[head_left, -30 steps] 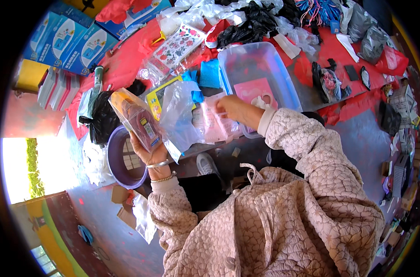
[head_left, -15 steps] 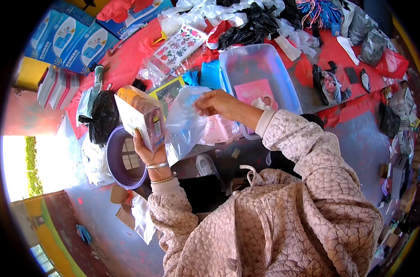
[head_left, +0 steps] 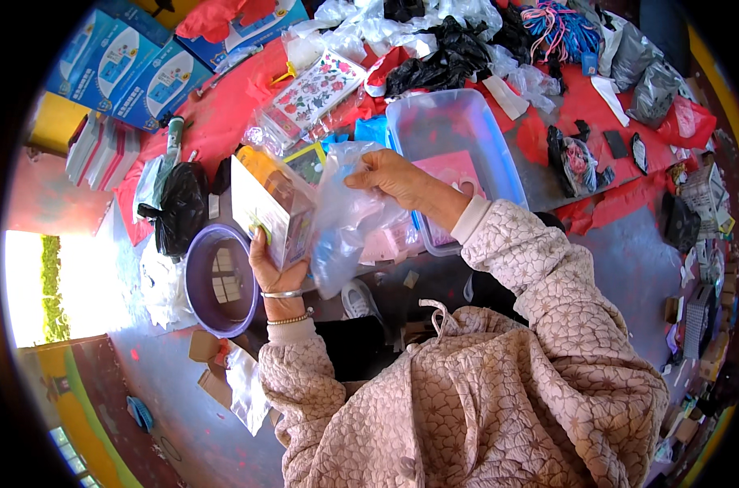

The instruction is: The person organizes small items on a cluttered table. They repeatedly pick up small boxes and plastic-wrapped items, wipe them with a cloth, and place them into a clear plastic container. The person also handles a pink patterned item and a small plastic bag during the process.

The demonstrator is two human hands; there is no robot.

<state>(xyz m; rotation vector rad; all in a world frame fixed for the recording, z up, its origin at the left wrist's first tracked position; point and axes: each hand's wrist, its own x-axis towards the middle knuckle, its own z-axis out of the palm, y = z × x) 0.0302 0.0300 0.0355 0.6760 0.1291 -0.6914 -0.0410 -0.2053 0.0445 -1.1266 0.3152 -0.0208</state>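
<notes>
My left hand (head_left: pixel 276 268) grips the lower end of a white box with a clear front (head_left: pixel 264 203); something orange-yellow shows through its top. Its fingers wrap the box, which tilts in the air. Close beside it, my right hand (head_left: pixel 386 177) pinches the upper edge of a clear plastic bag (head_left: pixel 341 236). The bag hangs loosely between the box and my right hand, touching or nearly touching the box. Beneath the right forearm stands a translucent plastic bin (head_left: pixel 499 154) holding a pink package (head_left: pixel 459 171). Pink packs (head_left: pixel 386 242) lie by its near left corner.
A purple bucket (head_left: pixel 195 285) stands left of my left hand, with a black bag (head_left: pixel 182 199) above it. The red-covered table bears a flower-patterned sheet pack (head_left: pixel 317 93), black plastic bags (head_left: pixel 443 61) and blue cords (head_left: pixel 560 32). Blue cartons (head_left: pixel 130 69) are stacked at far left.
The box and my left hand have shifted right, closer to the bag. The bag has bunched and swung, and my right hand has moved slightly right while still pinching it.
</notes>
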